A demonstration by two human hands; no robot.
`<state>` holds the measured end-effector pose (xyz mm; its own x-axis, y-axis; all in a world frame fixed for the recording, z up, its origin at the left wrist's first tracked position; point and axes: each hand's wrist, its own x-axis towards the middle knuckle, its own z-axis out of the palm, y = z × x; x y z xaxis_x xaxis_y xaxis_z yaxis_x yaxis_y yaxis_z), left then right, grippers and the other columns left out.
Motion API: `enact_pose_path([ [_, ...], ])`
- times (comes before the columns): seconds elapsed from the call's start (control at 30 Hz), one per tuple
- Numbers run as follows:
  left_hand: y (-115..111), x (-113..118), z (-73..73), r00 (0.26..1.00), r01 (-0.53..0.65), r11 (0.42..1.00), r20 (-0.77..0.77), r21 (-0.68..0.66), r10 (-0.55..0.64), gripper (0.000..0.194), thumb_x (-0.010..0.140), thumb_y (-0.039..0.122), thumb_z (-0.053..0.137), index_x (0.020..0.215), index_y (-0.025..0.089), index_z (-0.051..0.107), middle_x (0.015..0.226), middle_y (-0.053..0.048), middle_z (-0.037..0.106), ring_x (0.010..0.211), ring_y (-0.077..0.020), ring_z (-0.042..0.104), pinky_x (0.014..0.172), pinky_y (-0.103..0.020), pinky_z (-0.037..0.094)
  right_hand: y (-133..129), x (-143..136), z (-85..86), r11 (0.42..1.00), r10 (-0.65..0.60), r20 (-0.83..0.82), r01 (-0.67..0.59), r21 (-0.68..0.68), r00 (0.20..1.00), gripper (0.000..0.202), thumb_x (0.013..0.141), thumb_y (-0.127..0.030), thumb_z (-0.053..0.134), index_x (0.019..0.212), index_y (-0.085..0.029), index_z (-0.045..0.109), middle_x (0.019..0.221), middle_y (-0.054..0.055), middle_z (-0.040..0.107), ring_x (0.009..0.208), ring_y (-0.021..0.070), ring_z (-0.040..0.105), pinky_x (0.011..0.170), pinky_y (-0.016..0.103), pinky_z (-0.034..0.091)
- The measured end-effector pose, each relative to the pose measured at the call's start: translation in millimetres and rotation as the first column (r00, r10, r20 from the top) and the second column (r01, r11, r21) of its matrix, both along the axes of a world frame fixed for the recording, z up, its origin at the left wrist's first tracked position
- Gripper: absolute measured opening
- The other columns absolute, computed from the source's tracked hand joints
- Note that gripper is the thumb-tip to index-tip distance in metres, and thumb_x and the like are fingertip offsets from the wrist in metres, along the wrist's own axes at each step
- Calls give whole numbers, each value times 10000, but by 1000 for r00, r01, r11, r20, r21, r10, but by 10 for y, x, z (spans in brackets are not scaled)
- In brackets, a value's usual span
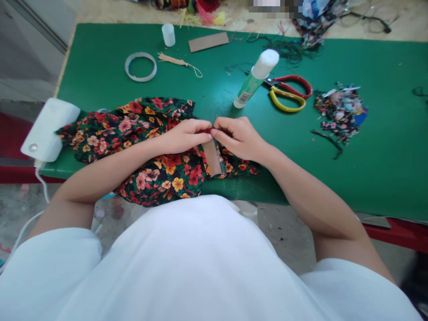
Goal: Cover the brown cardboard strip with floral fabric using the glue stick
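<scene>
Both hands meet over a strip of brown cardboard [211, 159] with floral cloth along its sides. My left hand [187, 135] is closed, its thumb pressing the strip's far end. Against the same end, my right hand [238, 137] pinches with thumb and curled fingers, the tips touching the left thumb. Dark floral fabric [160, 176] with red, yellow and pink flowers spreads under the left forearm to the table's front edge. Beyond the right hand stands a glue stick [256, 79] with its white cap on. The fingers hide the strip's far end.
Scissors [290, 92] with red and yellow handles lie right of the glue stick, near fabric scraps [341, 109]. A tape ring [141, 67], a beige tassel [179, 59], a white cap [168, 35] and another cardboard strip [208, 42] lie behind. A white corded device [50, 129] sits left.
</scene>
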<state>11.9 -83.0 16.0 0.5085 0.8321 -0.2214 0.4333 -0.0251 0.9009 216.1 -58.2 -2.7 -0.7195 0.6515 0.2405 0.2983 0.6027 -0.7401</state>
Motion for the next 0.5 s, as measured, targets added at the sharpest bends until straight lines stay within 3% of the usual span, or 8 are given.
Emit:
enact_pose_path([
  [0.5, 1, -19, -38, 999, 43, 999, -14, 10, -42, 205, 856, 303, 579, 716, 195, 476, 688, 47, 419, 684, -112, 383, 659, -271, 311, -9, 3, 13, 1000, 15, 53, -15, 9, 998, 251, 985, -271, 550, 759, -225, 449, 598, -59, 401, 578, 114, 312, 618, 305, 241],
])
